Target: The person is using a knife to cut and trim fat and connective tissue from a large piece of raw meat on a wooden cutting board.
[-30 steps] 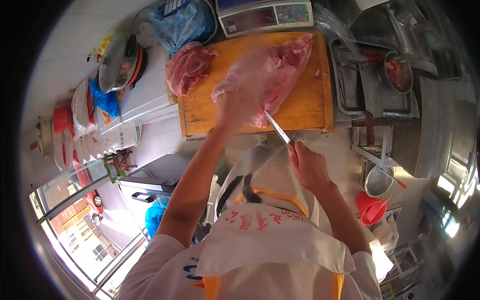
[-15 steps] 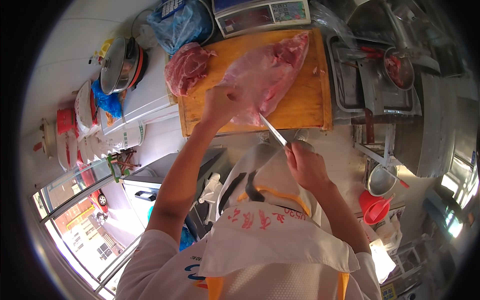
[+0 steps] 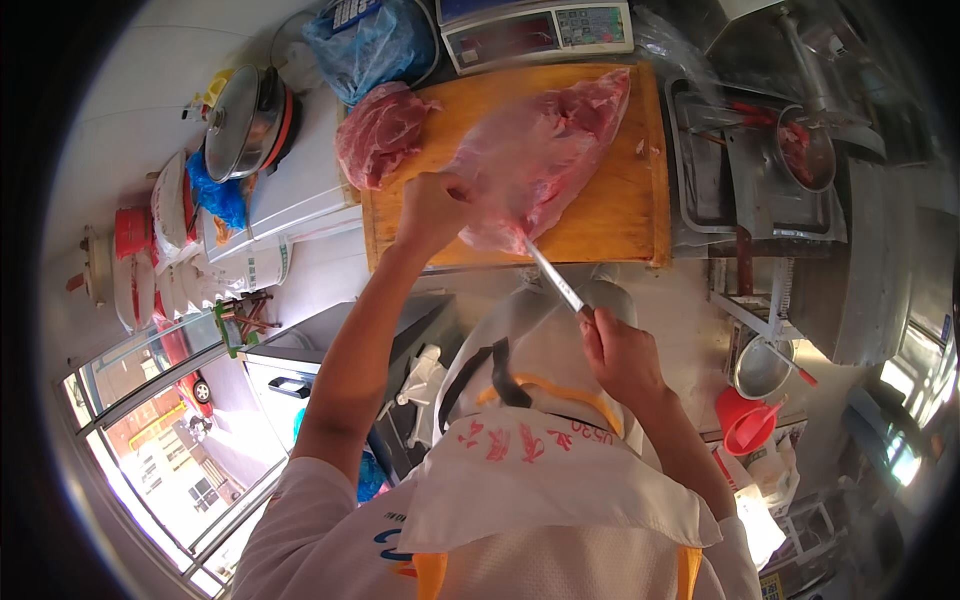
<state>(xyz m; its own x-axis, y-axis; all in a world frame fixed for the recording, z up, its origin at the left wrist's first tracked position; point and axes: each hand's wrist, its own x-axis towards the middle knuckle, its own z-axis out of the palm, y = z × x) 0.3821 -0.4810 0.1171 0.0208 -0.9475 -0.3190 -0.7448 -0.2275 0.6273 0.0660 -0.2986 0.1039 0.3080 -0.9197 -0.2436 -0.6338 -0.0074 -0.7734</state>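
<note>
A large slab of raw pink meat (image 3: pixel 520 150) lies slantwise across the wooden cutting board (image 3: pixel 640 215). At its near left edge, my left hand (image 3: pixel 435 212) is closed on the meat, thumb and fingers pinching it. My right hand (image 3: pixel 622 350) grips a knife (image 3: pixel 557 276) by its handle, near the front of the board. The blade points away from me and to the left, its tip at the meat's near end; whether it is inside the flesh is hard to tell. A second, rounded chunk of meat (image 3: pixel 380 135) rests at the board's far left corner.
Behind the board stands a digital scale (image 3: pixel 540 38), with a blue plastic bag (image 3: pixel 368 50) beside it. To the right are a metal tray (image 3: pixel 700 205), a cleaver (image 3: pixel 742 190) and a steel bowl (image 3: pixel 806 150) holding meat scraps. A lidded pan (image 3: pixel 238 130) sits at left.
My right hand and the knife have drawn back slightly toward me and to the right. The left hand keeps its hold on the meat. The whole view has shifted a little.
</note>
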